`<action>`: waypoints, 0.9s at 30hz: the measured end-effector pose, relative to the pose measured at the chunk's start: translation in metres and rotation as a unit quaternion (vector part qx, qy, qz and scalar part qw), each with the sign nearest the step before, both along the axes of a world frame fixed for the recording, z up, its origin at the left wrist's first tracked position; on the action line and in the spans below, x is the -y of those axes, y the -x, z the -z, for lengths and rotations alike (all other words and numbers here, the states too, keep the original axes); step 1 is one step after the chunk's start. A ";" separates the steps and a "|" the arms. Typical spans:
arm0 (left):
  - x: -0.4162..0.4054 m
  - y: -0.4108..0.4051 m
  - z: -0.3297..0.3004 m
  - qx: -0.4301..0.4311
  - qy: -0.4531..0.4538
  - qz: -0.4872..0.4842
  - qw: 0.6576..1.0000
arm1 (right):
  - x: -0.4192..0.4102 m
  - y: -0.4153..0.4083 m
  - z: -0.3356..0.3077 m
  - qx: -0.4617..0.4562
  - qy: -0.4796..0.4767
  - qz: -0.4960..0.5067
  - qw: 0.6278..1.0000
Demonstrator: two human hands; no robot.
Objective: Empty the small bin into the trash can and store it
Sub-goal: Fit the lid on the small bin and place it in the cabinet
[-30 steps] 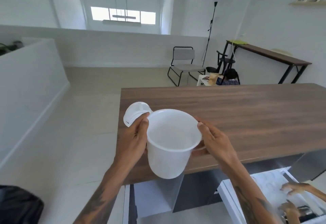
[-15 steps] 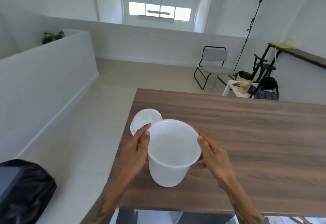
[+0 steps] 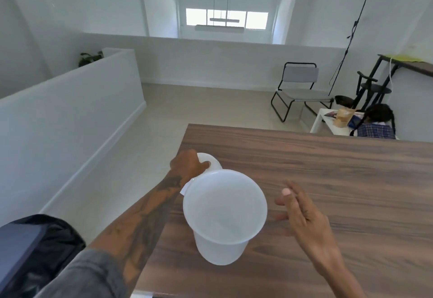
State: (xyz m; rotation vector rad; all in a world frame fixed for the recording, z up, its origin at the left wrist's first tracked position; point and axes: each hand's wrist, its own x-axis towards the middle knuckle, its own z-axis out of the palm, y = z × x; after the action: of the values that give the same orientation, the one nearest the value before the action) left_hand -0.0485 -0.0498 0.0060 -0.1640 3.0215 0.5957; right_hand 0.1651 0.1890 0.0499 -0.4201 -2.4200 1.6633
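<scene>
Now the long dark wood-grain table (image 3: 328, 180) carries the small white plastic bin (image 3: 225, 213), which looks empty and stands near the edge at about 6 o'clock. At its 10 o'clock the left hand (image 3: 187, 165) pinches a round white plastic lid (image 3: 212, 163); at its 3 o'clock the right hand (image 3: 302, 213) hovers spread, apart from it. A careless brush could tip the light bin over the near edge

Two hands — left (image 3: 188, 163), right (image 3: 302, 213) — one bin (image 3: 223, 215), one lid (image 3: 212, 161), one chair (image 3: 301, 89).
</scene>
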 end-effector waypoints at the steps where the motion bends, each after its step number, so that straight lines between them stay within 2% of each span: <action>1: 0.002 0.006 0.005 -0.001 0.004 -0.006 1.000 | -0.004 0.001 0.001 -0.002 0.000 0.005 1.000; 5: 0.013 0.019 0.014 0.009 -0.070 -0.024 0.997 | -0.010 0.009 0.012 0.003 0.018 0.013 1.000; 9: 0.027 0.023 -0.006 0.000 -0.044 -0.008 0.999 | 0.002 0.022 0.010 0.031 0.027 -0.003 0.999; 12: 0.046 0.026 -0.056 -0.054 -0.038 0.023 0.998 | 0.010 0.038 -0.006 0.018 0.019 -0.010 1.000; 15: 0.063 0.022 -0.127 -0.137 -0.052 0.050 0.988 | 0.016 0.057 -0.036 -0.032 0.007 -0.007 0.999; 18: 0.071 0.001 -0.196 -0.192 -0.057 0.140 0.970 | 0.022 0.074 -0.074 -0.081 -0.006 -0.023 0.996; 20: 0.067 -0.026 -0.229 -0.176 -0.103 0.219 0.954 | 0.028 0.078 -0.095 -0.100 0.005 -0.057 0.993; 22: 0.056 -0.062 -0.247 -0.115 -0.185 0.283 0.934 | 0.035 0.072 -0.108 -0.113 0.050 -0.106 0.987; 24: 0.042 -0.094 -0.249 -0.061 -0.238 0.330 0.911 | 0.038 0.055 -0.112 -0.125 0.064 -0.146 0.979; 27: 0.031 -0.120 -0.227 -0.039 -0.266 0.372 0.888 | 0.035 0.026 -0.093 -0.138 0.112 -0.173 0.969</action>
State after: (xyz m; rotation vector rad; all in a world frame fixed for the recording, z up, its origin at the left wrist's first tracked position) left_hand 0.0720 -0.0808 0.2332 0.9982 2.5205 1.2707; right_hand 0.1387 0.1540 0.1425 0.2120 -2.1987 1.9902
